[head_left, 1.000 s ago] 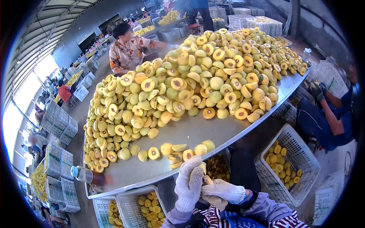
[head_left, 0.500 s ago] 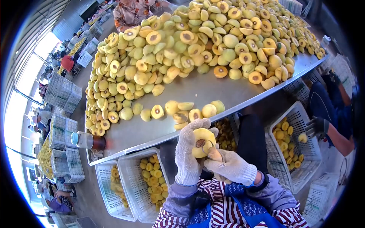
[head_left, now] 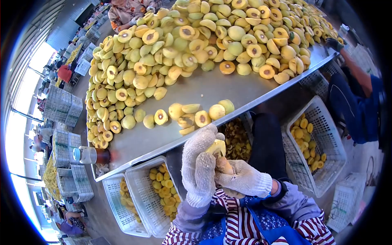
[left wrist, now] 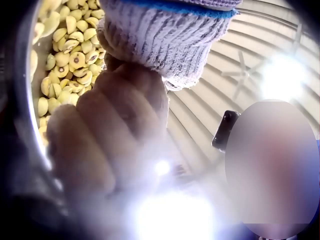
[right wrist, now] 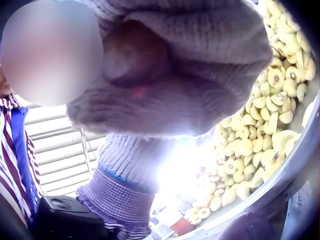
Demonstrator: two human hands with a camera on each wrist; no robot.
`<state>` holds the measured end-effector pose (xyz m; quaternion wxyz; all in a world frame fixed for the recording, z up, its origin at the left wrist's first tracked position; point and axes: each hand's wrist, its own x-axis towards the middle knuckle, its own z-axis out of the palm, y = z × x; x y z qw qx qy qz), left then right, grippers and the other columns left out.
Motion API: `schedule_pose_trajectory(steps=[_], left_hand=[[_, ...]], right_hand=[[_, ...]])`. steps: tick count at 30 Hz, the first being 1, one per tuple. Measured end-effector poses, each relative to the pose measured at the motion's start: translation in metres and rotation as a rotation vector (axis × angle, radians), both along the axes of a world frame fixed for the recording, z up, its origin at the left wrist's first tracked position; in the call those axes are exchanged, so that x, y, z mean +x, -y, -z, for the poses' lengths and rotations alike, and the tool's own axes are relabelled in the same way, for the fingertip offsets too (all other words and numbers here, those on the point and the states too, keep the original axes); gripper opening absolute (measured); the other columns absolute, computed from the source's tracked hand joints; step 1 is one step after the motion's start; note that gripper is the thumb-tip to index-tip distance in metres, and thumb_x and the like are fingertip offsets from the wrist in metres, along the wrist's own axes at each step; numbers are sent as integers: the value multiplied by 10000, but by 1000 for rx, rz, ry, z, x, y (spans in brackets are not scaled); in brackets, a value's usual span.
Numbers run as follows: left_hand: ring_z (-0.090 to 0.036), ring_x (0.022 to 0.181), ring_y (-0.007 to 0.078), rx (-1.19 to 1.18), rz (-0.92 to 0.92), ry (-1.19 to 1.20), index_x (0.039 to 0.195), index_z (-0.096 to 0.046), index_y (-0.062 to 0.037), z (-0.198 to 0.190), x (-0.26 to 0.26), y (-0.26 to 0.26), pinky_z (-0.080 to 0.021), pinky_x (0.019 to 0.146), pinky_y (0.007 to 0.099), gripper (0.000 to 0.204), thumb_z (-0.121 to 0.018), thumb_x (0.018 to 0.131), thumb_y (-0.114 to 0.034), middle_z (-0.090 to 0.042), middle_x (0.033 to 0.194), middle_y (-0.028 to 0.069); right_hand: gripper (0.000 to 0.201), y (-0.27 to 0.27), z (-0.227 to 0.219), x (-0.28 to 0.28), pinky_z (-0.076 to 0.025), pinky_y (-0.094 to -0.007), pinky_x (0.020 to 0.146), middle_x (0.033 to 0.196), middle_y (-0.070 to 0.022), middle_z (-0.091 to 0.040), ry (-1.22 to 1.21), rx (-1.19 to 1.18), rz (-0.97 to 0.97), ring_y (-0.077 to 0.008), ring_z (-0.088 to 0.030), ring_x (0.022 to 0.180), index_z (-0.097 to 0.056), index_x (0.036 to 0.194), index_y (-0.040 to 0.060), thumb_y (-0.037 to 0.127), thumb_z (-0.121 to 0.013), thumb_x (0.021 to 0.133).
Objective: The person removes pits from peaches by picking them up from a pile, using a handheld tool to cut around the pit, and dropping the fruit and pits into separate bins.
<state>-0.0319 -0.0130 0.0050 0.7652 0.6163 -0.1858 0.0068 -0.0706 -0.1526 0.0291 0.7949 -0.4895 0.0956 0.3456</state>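
My left hand [head_left: 198, 163], in a white knitted glove, holds a yellow peach half [head_left: 218, 147] upright between fingers and thumb, in front of my chest near the table edge. The fruit is turned nearly edge-on, so its cut face is mostly hidden. In the gloved right hand [head_left: 245, 177] is a pitting tool with a tan handle [head_left: 224, 165], its tip against the peach half. The rounded brown handle end [right wrist: 132, 57] shows within the right glove in the right wrist view. Blurred fingers and glare fill much of the left wrist view.
A big heap of peach halves [head_left: 179, 53] covers the far part of the metal table [head_left: 183, 92], with several near its front edge. Crates of fruit stand below, at left [head_left: 153, 200] and right [head_left: 322, 143]. A bottle [head_left: 92, 155] lies at the left corner. Other people work nearby.
The head view has tilted down. The peach half, face toward me half a second ago, has turned edge-on. The neighbour's gloved hand has moved from the right crate to the table edge.
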Motion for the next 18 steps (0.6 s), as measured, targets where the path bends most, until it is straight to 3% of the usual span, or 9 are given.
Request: schedule_pose_trajectory(steps=[3, 6, 9, 13, 16, 18], left_hand=[[-547, 1240, 310, 102, 0, 20, 1359, -501, 4, -6, 2, -1, -476, 1013, 417, 466, -505, 1030, -327, -508, 1400, 217], [-571, 1208, 369, 349, -88, 522, 1282, -573, 25, 1, 15, 0, -459, 1029, 437, 355, -577, 951, -104, -530, 1368, 244], [-555, 1222, 404, 552, -47, 604, 1253, -598, 5, -8, 16, -2, -453, 1036, 448, 375, -634, 887, -67, -533, 1358, 253], [-566, 1206, 419, 510, -7, 552, 1231, -615, -10, -7, 21, 3, -446, 1042, 459, 366, -653, 870, -62, -546, 1338, 246], [-582, 1195, 386, 542, -82, 729, 1220, -617, 2, 2, 17, 4, -456, 1027, 424, 319, -625, 905, -50, -571, 1310, 232], [-590, 1188, 349, 397, 7, 346, 1216, -618, 8, 4, 20, 7, -462, 1013, 388, 288, -601, 935, -51, -596, 1276, 213]], right_hand=[[225, 8, 0, 4, -422, -195, 500, 661, 24, -584, -11, -23, -75, -55, -542, 552, -623, 901, 62, 281, -627, 955], [227, 18, 23, 0, -425, -194, 505, 674, 23, -589, -12, 12, -127, -52, -545, 566, -636, 894, 60, 280, -655, 946], [249, 16, 46, -6, -426, -193, 510, 686, 25, -594, 132, 106, 1, -43, -546, 581, -651, 886, 64, 306, -684, 937], [235, 15, 56, -6, -416, -193, 503, 717, 45, -605, 298, 91, 100, -17, -533, 607, -666, 930, 94, 328, -689, 940], [241, 25, 71, -8, -400, -193, 486, 724, 46, -604, 211, 190, -43, -20, -523, 603, -660, 950, 93, 333, -675, 951], [258, 22, 63, -7, -389, -191, 476, 706, 50, -589, 117, 157, 5, -25, -513, 586, -654, 944, 90, 347, -671, 952]])
